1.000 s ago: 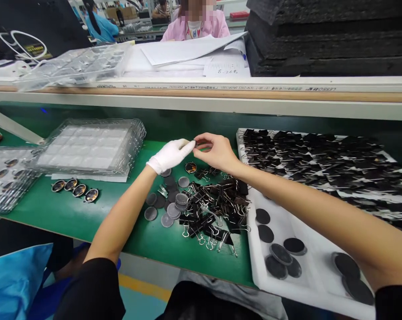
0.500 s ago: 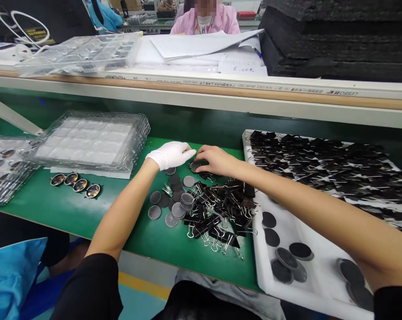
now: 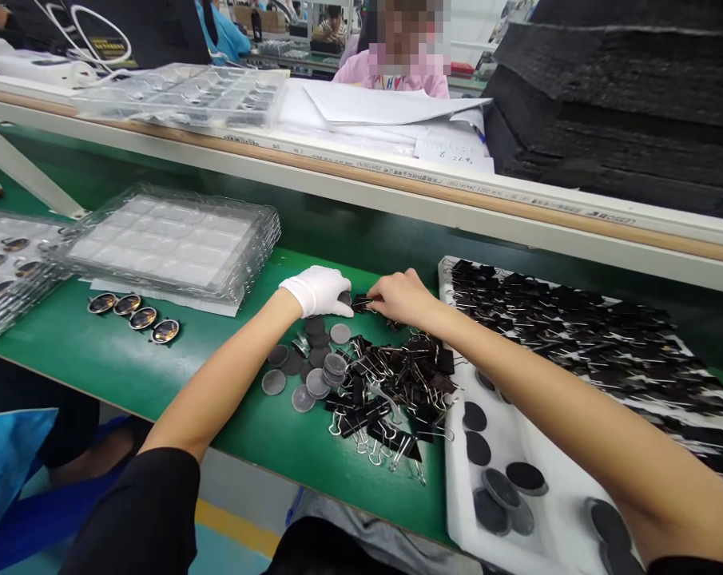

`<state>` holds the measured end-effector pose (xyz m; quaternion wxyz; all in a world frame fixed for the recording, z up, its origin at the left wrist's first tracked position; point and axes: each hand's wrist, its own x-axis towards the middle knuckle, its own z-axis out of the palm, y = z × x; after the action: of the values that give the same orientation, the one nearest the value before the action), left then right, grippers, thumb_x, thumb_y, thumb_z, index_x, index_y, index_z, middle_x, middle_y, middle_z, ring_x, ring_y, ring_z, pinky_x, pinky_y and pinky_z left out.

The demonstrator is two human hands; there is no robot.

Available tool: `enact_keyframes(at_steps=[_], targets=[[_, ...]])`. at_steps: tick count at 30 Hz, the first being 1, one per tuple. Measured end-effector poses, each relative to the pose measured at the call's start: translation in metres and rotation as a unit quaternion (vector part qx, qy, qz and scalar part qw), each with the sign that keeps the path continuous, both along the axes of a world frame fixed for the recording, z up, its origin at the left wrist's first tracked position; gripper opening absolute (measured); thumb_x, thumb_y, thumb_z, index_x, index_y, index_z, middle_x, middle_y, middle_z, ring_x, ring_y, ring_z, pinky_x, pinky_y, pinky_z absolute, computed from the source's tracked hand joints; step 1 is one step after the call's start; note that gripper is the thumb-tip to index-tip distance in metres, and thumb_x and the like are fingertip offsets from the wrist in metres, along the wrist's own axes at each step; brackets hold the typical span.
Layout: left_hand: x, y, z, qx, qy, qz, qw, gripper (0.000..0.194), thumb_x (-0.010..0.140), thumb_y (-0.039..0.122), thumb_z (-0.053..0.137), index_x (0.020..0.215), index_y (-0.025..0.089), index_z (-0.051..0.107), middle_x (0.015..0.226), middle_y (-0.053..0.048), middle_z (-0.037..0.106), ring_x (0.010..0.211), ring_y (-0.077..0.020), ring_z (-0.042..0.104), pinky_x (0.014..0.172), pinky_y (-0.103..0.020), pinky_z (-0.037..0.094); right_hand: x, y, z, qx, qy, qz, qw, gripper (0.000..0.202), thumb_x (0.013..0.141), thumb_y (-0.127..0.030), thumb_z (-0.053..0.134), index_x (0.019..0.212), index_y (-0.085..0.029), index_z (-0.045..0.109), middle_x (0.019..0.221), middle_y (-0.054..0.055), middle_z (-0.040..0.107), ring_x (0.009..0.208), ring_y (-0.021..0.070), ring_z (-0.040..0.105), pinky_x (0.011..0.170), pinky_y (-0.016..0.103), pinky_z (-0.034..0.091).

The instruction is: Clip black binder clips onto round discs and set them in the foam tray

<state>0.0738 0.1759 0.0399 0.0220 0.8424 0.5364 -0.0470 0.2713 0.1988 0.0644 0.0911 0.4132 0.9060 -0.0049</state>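
My left hand [image 3: 318, 291], in a white glove, is closed on a dark round disc [image 3: 345, 299] whose edge shows between thumb and fingers. Just to its right, my bare right hand [image 3: 404, 297] pinches a black binder clip [image 3: 362, 303]. The clip sits close beside the disc; I cannot tell whether it grips it. Below my hands lie loose grey and black discs [image 3: 318, 383] and a heap of black binder clips [image 3: 391, 399] with silver wire handles.
A white tray [image 3: 457, 479] on the right holds rows of clips [image 3: 553, 335] and loose discs. Stacked clear plastic trays [image 3: 259, 239] and several round brown-and-gold pieces [image 3: 142, 318] lie left. A shelf edge [image 3: 361, 172] crosses ahead; a person in pink [image 3: 361, 70] sits beyond it.
My right hand has come off the disc and moved slightly right, now pinching a binder clip. My left hand has moved right and closed on the disc. The view has shifted a little.
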Motion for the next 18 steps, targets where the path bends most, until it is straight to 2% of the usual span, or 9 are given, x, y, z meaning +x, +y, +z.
enact_keyframes(at_steps=[3, 4, 6, 8, 10, 14, 18], targets=[[-0.01, 0.002, 0.001, -0.005, 0.002, -0.025, 1.0, 0.078, 0.08, 0.067, 0.065, 0.15, 0.036, 0.049, 0.131, -0.01, 0.064, 0.105, -0.0328, 0.068, 0.077, -0.037, 0.049, 0.002, 0.012, 0.001, -0.002, 0.013, -0.005, 1.0, 0.026, 0.094, -0.028, 0.062, 0.114, -0.022, 0.078, 0.108, 0.012, 0.077, 0.108, 0.0332, 0.065, 0.094, 0.046, 0.034], [-0.012, 0.003, 0.0, -0.003, 0.008, -0.04, 0.999, 0.076, 0.081, 0.062, 0.067, 0.151, 0.041, 0.046, 0.137, -0.008, 0.061, 0.108, -0.0318, 0.067, 0.079, -0.036, 0.049, 0.004, 0.015, 0.001, -0.01, 0.018, -0.006, 1.0, 0.026, 0.092, -0.027, 0.063, 0.114, -0.023, 0.077, 0.11, 0.012, 0.076, 0.109, 0.0335, 0.064, 0.094, 0.047, 0.034], [-0.014, 0.005, -0.002, -0.005, 0.027, -0.061, 0.998, 0.064, 0.085, 0.053, 0.066, 0.147, 0.045, 0.051, 0.141, -0.004, 0.059, 0.111, -0.0301, 0.066, 0.082, -0.035, 0.048, 0.007, 0.017, 0.002, -0.029, 0.034, -0.011, 0.999, 0.033, 0.085, -0.021, 0.066, 0.116, -0.025, 0.075, 0.115, 0.011, 0.074, 0.113, 0.0336, 0.062, 0.096, 0.047, 0.035], [-0.012, 0.006, -0.004, -0.004, 0.039, -0.066, 0.997, 0.055, 0.089, 0.05, 0.062, 0.143, 0.043, 0.057, 0.136, -0.005, 0.061, 0.109, -0.0295, 0.067, 0.084, -0.035, 0.048, 0.007, 0.018, 0.003, -0.044, 0.064, -0.029, 0.997, 0.046, 0.079, -0.014, 0.065, 0.123, -0.026, 0.07, 0.124, 0.01, 0.069, 0.119, 0.0333, 0.058, 0.096, 0.046, 0.038], [-0.009, 0.007, -0.006, 0.009, 0.036, -0.058, 0.998, 0.052, 0.091, 0.051, 0.059, 0.141, 0.036, 0.06, 0.128, -0.008, 0.064, 0.106, -0.03, 0.067, 0.084, -0.037, 0.049, 0.002, 0.02, 0.002, -0.047, 0.11, -0.066, 0.991, 0.05, 0.081, -0.014, 0.059, 0.129, -0.028, 0.063, 0.132, 0.009, 0.064, 0.123, 0.0317, 0.055, 0.097, 0.044, 0.04], [-0.004, 0.008, -0.009, 0.017, 0.006, -0.01, 1.0, 0.057, 0.088, 0.052, 0.06, 0.136, 0.022, 0.062, 0.12, -0.013, 0.066, 0.102, -0.0313, 0.068, 0.082, -0.038, 0.05, -0.023, 0.033, -0.011, -0.016, 0.208, -0.193, 0.959, 0.038, 0.099, -0.032, 0.035, 0.131, -0.025, 0.055, 0.138, 0.015, 0.057, 0.125, 0.0355, 0.051, 0.099, 0.051, 0.041], [-0.005, 0.009, -0.012, 0.006, -0.007, -0.002, 1.0, 0.045, 0.085, 0.052, 0.06, 0.114, 0.02, 0.071, 0.109, -0.012, 0.068, 0.092, -0.0293, 0.069, 0.074, -0.037, 0.05, -0.049, 0.051, -0.034, 0.0, 0.249, -0.297, 0.922, 0.051, 0.102, -0.047, 0.023, 0.126, -0.017, 0.057, 0.135, 0.024, 0.054, 0.128, 0.0427, 0.046, 0.1, 0.061, 0.037]])
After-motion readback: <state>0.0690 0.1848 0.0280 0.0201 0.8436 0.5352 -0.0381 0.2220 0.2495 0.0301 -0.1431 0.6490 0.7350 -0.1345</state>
